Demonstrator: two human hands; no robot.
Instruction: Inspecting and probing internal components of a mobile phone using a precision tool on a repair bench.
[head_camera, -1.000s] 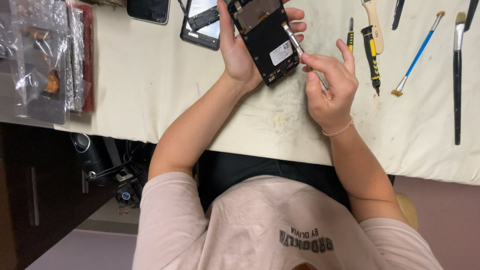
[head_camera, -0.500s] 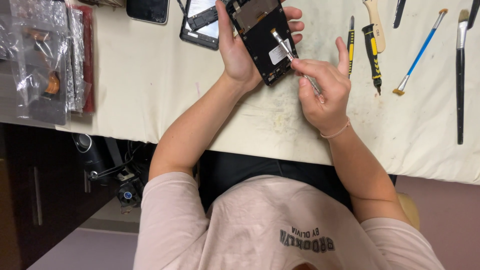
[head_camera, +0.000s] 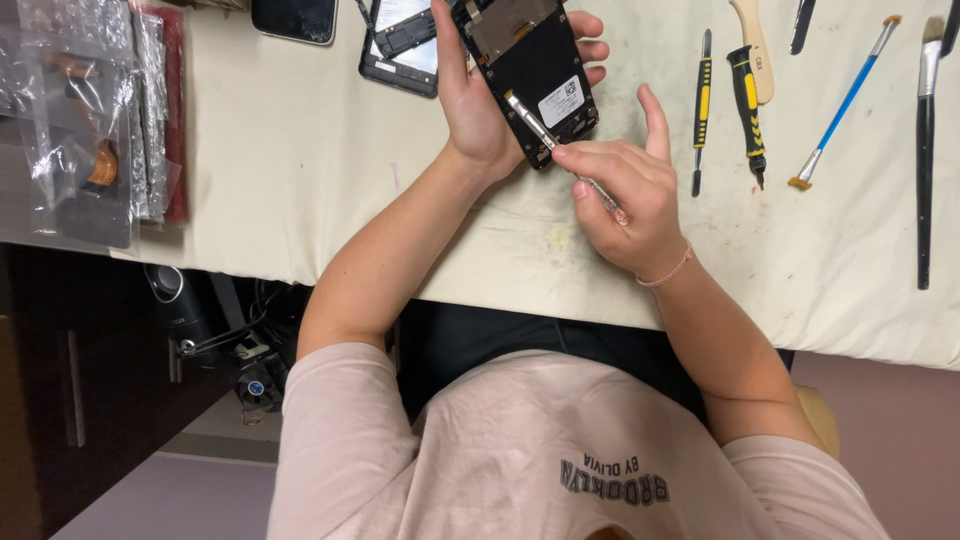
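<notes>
My left hand (head_camera: 475, 110) grips an opened black phone (head_camera: 535, 70) from its left side, holding it tilted above the cream-covered table (head_camera: 300, 180). The phone's back is off; a metal plate and a white label show inside. My right hand (head_camera: 625, 195) pinches a thin metal tool (head_camera: 530, 122), like tweezers or a fine driver. Its tip rests on the phone's lower inside, near the label. My index finger sticks up.
A second opened phone (head_camera: 400, 45) and a dark phone (head_camera: 293, 18) lie at the far edge. Right of my hands lie two yellow-black screwdrivers (head_camera: 745, 100), a pale spudger (head_camera: 752, 50), a blue brush (head_camera: 845, 100) and a black brush (head_camera: 925, 150). Plastic bags (head_camera: 80, 120) sit far left.
My right hand has slid the metal tool's tip leftward and further in across the phone's inside. The left hand keeps the same grip on the phone.
</notes>
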